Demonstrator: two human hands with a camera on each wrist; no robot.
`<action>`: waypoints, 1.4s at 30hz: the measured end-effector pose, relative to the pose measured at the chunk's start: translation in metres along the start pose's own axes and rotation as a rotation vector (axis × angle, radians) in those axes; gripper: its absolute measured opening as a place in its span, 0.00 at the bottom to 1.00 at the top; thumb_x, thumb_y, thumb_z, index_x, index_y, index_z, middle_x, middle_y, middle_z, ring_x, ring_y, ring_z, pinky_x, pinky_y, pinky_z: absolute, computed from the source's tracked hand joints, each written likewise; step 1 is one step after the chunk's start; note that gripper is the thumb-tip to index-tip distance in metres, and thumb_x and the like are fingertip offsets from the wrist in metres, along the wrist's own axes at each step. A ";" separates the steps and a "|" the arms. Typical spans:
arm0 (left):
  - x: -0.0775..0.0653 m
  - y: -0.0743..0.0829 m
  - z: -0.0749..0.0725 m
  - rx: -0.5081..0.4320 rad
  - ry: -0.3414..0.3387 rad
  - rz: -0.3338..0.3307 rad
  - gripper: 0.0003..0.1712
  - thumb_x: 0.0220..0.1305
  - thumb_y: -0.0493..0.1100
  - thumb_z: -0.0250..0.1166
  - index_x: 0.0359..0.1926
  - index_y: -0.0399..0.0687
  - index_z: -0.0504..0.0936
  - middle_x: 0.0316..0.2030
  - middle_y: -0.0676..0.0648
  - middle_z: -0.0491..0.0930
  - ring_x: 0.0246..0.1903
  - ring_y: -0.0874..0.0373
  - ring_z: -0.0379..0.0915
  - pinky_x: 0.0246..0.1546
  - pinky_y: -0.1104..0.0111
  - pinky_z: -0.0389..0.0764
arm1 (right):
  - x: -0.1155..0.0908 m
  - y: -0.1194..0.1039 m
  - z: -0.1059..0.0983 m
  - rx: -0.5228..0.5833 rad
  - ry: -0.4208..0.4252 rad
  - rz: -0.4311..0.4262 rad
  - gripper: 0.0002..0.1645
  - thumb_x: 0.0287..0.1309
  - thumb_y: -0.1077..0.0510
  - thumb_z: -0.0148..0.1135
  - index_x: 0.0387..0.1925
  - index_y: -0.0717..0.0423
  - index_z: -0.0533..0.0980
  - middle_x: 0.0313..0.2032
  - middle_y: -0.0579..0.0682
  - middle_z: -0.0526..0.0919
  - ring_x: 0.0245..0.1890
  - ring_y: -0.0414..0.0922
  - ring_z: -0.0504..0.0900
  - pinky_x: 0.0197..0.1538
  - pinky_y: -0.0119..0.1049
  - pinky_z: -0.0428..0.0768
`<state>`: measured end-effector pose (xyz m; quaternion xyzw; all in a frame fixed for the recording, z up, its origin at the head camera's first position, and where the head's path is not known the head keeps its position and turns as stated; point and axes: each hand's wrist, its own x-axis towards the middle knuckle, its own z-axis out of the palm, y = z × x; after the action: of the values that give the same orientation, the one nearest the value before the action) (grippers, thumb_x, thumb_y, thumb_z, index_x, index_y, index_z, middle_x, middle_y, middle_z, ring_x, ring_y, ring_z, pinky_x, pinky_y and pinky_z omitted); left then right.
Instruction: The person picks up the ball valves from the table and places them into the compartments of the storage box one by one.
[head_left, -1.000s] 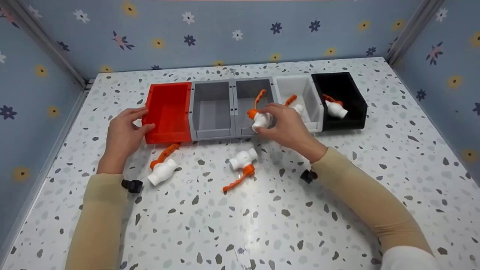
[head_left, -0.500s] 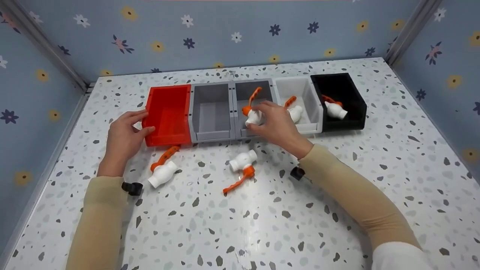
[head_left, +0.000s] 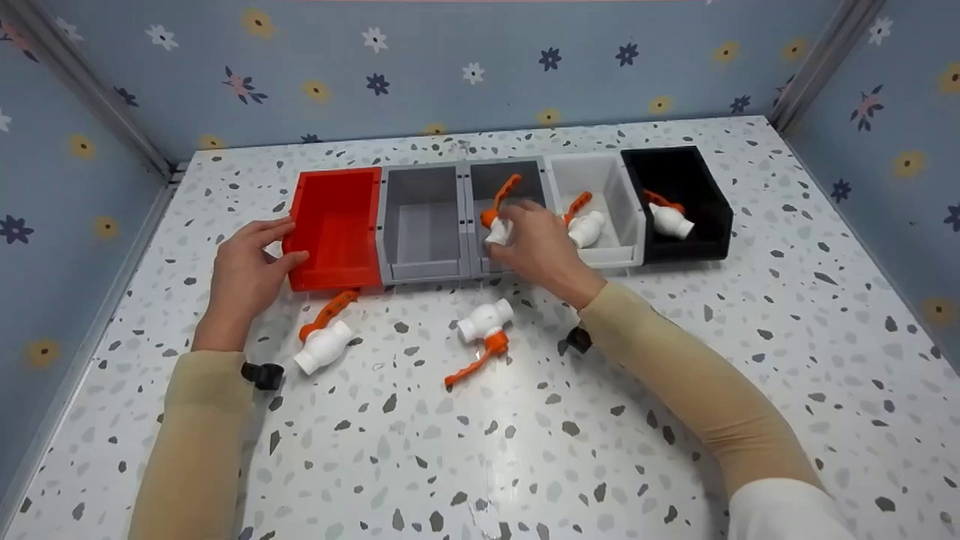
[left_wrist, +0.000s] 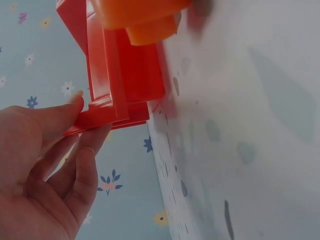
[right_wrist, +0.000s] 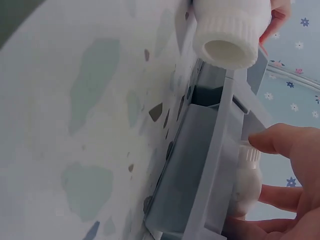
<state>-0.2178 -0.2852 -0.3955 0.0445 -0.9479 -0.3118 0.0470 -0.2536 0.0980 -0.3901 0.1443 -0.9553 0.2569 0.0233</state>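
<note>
Pinching valve (right_wrist: pixel 247 183) — right hand (head_left: pixel 541 247); left hand (head_left: pixel 247 271) apart, on red bin (head_left: pixel 339 234).

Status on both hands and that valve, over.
Left hand pinching red bin's edge. Right hand holding valve inside gray bin beside white bin. No obstruction visible.

Five open bins stand side by side on a white speckled tabletop (head_left: pixel 375 450). Between the left hand's (head_left: pixel 247 274) thumb and fingers is the red plastic bin (head_left: pixel 337 217); rightward follow a grey plastic bin (head_left: pixel 427 217) and a second grey bin (head_left: pixel 480 187), where the right hand (head_left: pixel 547 251) holds a white plastic valve with orange lever (head_left: pixel 499 231). Right of that hand, a white plastic bin (head_left: pixel 592 172) contains another valve (head_left: pixel 587 229); beyond, a black plastic bin (head_left: pixel 667 169) contains a third valve (head_left: pixel 670 221). Nearer the person lie a fourth valve (head_left: pixel 324 346), right of the left hand, and a fifth valve (head_left: pixel 486 320), left of the right hand.
</note>
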 end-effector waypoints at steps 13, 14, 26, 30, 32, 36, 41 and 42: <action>0.000 -0.002 0.000 -0.010 -0.005 0.003 0.32 0.68 0.49 0.65 0.71 0.55 0.71 0.69 0.47 0.67 0.47 0.46 0.72 0.49 0.56 0.80 | 0.007 0.000 0.009 -0.005 -0.013 -0.014 0.27 0.55 0.50 0.69 0.56 0.55 0.79 0.52 0.54 0.80 0.35 0.46 0.79 0.42 0.42 0.80; 0.000 -0.002 0.000 -0.010 -0.006 0.003 0.32 0.68 0.49 0.65 0.71 0.55 0.71 0.69 0.47 0.67 0.47 0.46 0.72 0.49 0.56 0.80 | 0.007 0.000 0.009 -0.007 -0.015 -0.014 0.27 0.55 0.51 0.69 0.56 0.56 0.79 0.52 0.55 0.80 0.34 0.46 0.79 0.41 0.42 0.80; -0.002 0.001 -0.001 -0.008 0.004 -0.017 0.33 0.67 0.50 0.66 0.72 0.55 0.70 0.70 0.46 0.66 0.48 0.45 0.73 0.52 0.54 0.80 | 0.013 -0.001 0.010 -0.032 -0.067 0.006 0.30 0.55 0.52 0.64 0.60 0.56 0.76 0.58 0.57 0.76 0.46 0.51 0.79 0.48 0.46 0.79; -0.003 0.000 -0.001 -0.012 0.003 -0.018 0.33 0.67 0.50 0.66 0.71 0.55 0.70 0.70 0.46 0.66 0.49 0.45 0.73 0.52 0.54 0.80 | 0.015 -0.002 0.010 -0.029 -0.115 0.033 0.31 0.57 0.51 0.63 0.62 0.55 0.75 0.57 0.58 0.76 0.44 0.50 0.78 0.46 0.46 0.79; -0.002 0.000 -0.001 -0.012 0.003 -0.015 0.33 0.67 0.50 0.66 0.71 0.55 0.70 0.70 0.46 0.66 0.49 0.44 0.73 0.52 0.54 0.80 | 0.016 -0.003 0.011 -0.030 -0.128 0.044 0.30 0.58 0.51 0.62 0.62 0.54 0.75 0.56 0.57 0.76 0.43 0.49 0.78 0.44 0.45 0.79; -0.001 0.000 -0.002 -0.012 0.003 -0.016 0.33 0.67 0.50 0.66 0.71 0.55 0.70 0.70 0.46 0.66 0.48 0.45 0.73 0.51 0.54 0.80 | 0.020 -0.005 0.012 -0.019 -0.148 0.063 0.28 0.59 0.52 0.62 0.61 0.54 0.75 0.52 0.55 0.78 0.41 0.49 0.77 0.43 0.45 0.78; 0.000 0.000 -0.002 -0.015 -0.004 -0.021 0.33 0.68 0.49 0.66 0.71 0.56 0.70 0.70 0.46 0.66 0.48 0.44 0.72 0.51 0.54 0.80 | 0.023 -0.005 0.014 -0.008 -0.172 0.088 0.26 0.60 0.54 0.62 0.60 0.54 0.75 0.51 0.55 0.78 0.44 0.50 0.76 0.45 0.45 0.78; 0.000 0.000 -0.002 -0.016 -0.006 -0.023 0.33 0.68 0.50 0.66 0.71 0.56 0.70 0.70 0.46 0.66 0.49 0.45 0.72 0.51 0.54 0.80 | 0.024 -0.005 0.014 -0.005 -0.174 0.090 0.26 0.61 0.54 0.61 0.60 0.54 0.75 0.51 0.55 0.78 0.44 0.50 0.76 0.46 0.45 0.78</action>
<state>-0.2172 -0.2859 -0.3941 0.0542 -0.9449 -0.3202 0.0410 -0.2743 0.0804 -0.3969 0.1229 -0.9599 0.2416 -0.0711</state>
